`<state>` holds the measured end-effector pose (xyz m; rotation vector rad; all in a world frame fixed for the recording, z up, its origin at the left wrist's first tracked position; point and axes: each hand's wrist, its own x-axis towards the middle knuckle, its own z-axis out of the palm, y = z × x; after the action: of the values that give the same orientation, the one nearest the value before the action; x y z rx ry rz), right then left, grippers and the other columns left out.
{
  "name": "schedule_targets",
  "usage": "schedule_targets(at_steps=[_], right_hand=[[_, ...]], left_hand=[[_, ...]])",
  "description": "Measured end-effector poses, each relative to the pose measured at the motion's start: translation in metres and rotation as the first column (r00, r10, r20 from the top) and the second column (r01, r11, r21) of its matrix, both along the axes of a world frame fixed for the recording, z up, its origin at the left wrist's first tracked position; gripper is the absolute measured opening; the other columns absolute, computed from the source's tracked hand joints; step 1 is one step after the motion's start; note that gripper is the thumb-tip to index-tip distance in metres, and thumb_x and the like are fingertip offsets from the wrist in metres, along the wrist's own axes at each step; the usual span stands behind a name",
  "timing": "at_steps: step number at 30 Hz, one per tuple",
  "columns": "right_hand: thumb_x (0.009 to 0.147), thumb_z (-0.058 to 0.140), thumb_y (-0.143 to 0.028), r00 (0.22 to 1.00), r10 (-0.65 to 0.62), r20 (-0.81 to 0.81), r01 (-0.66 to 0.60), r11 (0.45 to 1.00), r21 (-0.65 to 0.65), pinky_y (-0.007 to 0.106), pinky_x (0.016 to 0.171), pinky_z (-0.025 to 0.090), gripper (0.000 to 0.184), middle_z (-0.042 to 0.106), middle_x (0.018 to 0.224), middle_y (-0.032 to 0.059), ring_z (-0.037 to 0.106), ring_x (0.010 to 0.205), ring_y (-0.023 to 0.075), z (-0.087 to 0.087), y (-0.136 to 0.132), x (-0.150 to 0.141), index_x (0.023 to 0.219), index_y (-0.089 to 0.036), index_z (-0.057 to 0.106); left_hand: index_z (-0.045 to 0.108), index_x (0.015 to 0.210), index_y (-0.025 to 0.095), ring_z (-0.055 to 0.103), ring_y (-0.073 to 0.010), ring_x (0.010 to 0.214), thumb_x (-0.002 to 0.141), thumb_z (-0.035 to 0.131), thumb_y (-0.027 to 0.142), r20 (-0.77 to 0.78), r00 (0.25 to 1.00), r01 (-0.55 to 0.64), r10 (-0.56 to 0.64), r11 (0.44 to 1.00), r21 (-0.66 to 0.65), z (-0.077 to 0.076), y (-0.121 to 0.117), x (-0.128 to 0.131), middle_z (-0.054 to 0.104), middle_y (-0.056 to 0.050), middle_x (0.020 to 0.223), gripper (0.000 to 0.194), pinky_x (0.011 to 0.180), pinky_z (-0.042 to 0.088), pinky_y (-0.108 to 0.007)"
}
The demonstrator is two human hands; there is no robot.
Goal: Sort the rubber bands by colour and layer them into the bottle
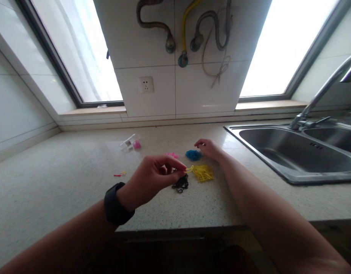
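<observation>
My left hand point(152, 177), with a dark watch on its wrist, pinches a small yellow rubber band point(189, 168) between thumb and index finger. Just right of it lies a pile of yellow rubber bands point(203, 173). Partly hidden under my left fingers is a heap of black rubber bands point(180, 185), and behind them pink ones point(171, 155). My right hand point(208, 147) is above and right of a pile of blue rubber bands point(193, 155). Its fingers are curled closed; whether they hold anything is too small to tell.
A clear plastic item point(127, 143) with a pink ball-like piece point(137, 144) lies at the back left. Nearer, a short red and yellow linked strip point(119, 174) rests on the speckled counter point(78, 171). A steel sink point(278, 152) with a faucet point(323, 89) is on the right.
</observation>
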<state>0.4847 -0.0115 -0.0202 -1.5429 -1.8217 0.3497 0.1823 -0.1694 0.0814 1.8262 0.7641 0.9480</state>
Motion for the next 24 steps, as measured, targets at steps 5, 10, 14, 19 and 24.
schedule_targets(at_steps=[5, 10, 14, 19, 24], right_hand=[[0.083, 0.054, -0.021, 1.000, 0.010, 0.001, -0.010, 1.000, -0.003, 0.026, 0.061, 0.043, 0.026, 0.071, 0.071, 0.0018, 0.058, 0.060, 0.0148, -0.001, 0.000, -0.001, 0.094, -0.021, 0.078], [0.083, 0.054, -0.021, 1.000, -0.007, 0.030, 0.006, 1.000, 0.019, 0.025, 0.062, 0.043, 0.026, 0.071, 0.072, 0.0015, 0.058, 0.063, 0.0146, -0.001, 0.001, -0.003, 0.092, -0.022, 0.079], [0.082, 0.056, -0.020, 0.999, -0.009, 0.042, 0.007, 1.000, 0.031, 0.026, 0.069, 0.045, 0.025, 0.074, 0.081, 0.0020, 0.062, 0.072, 0.0160, -0.002, 0.003, -0.003, 0.091, -0.022, 0.079], [0.083, 0.055, -0.021, 0.998, -0.005, 0.067, 0.003, 1.000, 0.026, 0.026, 0.071, 0.045, 0.026, 0.076, 0.084, 0.0023, 0.065, 0.079, 0.0176, -0.001, 0.003, -0.004, 0.092, -0.023, 0.079], [0.083, 0.056, -0.023, 0.997, -0.006, 0.080, 0.006, 1.000, 0.008, 0.025, 0.068, 0.044, 0.025, 0.076, 0.084, 0.0016, 0.063, 0.075, 0.0163, -0.002, 0.003, -0.005, 0.092, -0.023, 0.079]], left_hand=[[0.077, 0.094, 0.017, 0.054, -0.0092, 0.062, 0.083, 0.073, 0.032, -0.068, 0.998, -0.004, 0.004, 1.000, 0.006, -0.008, 0.009, 0.022, 0.070, -0.004, 0.077, 0.019, 0.054, 0.041, -0.022], [0.079, 0.094, 0.017, 0.055, -0.0114, 0.059, 0.083, 0.068, 0.032, -0.322, 0.946, 0.037, 0.034, 0.976, 0.213, -0.007, 0.035, 0.047, 0.071, -0.003, 0.071, 0.021, 0.055, 0.041, -0.024], [0.080, 0.092, 0.016, 0.066, -0.0155, 0.071, 0.082, 0.067, 0.028, -0.419, 0.908, 0.109, 0.021, 0.953, 0.283, -0.007, 0.065, 0.067, 0.077, -0.007, 0.081, 0.020, 0.066, 0.048, -0.027], [0.081, 0.094, 0.016, 0.071, -0.0189, 0.080, 0.079, 0.067, 0.024, -0.502, 0.864, 0.176, -0.025, 0.951, 0.254, -0.019, 0.092, 0.088, 0.079, -0.007, 0.087, 0.022, 0.073, 0.050, -0.029], [0.081, 0.093, 0.016, 0.072, -0.0207, 0.083, 0.079, 0.065, 0.024, -0.544, 0.839, 0.186, -0.009, 0.945, 0.271, -0.036, 0.099, 0.099, 0.079, -0.008, 0.090, 0.023, 0.076, 0.051, -0.031]])
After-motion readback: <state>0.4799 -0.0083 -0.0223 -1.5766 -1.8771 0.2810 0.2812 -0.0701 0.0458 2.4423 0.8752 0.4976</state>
